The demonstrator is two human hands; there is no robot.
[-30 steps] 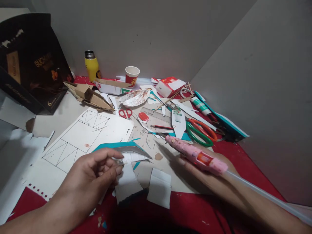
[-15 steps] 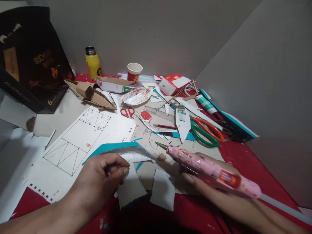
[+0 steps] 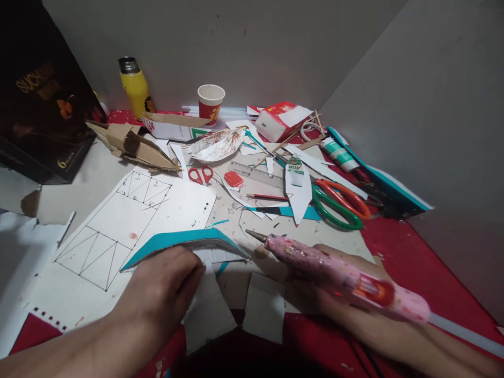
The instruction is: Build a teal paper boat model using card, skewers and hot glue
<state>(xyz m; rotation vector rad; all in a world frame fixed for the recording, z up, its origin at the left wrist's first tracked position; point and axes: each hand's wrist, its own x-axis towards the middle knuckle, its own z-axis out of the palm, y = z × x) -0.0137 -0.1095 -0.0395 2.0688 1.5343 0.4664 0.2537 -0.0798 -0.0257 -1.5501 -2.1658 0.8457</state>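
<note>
My right fingers wrap the glue gun (image 3: 311,262), over the sheet-covered red table (image 3: 397,257); it is pink, spattered and glossy, with a metal nozzle and a translucent stick at its back. My left hand (image 3: 167,278) curls narrow against the bent blue strip (image 3: 177,237); whether it grips anything, I cannot tell. The red-and-white cup (image 3: 210,105) and yellow bottle (image 3: 134,92) stand open, the bottle's contents hidden.

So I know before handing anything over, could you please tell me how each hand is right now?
Left hand: curled closed; whether it holds anything is hidden.
Right hand: closed around the glue gun.
</note>
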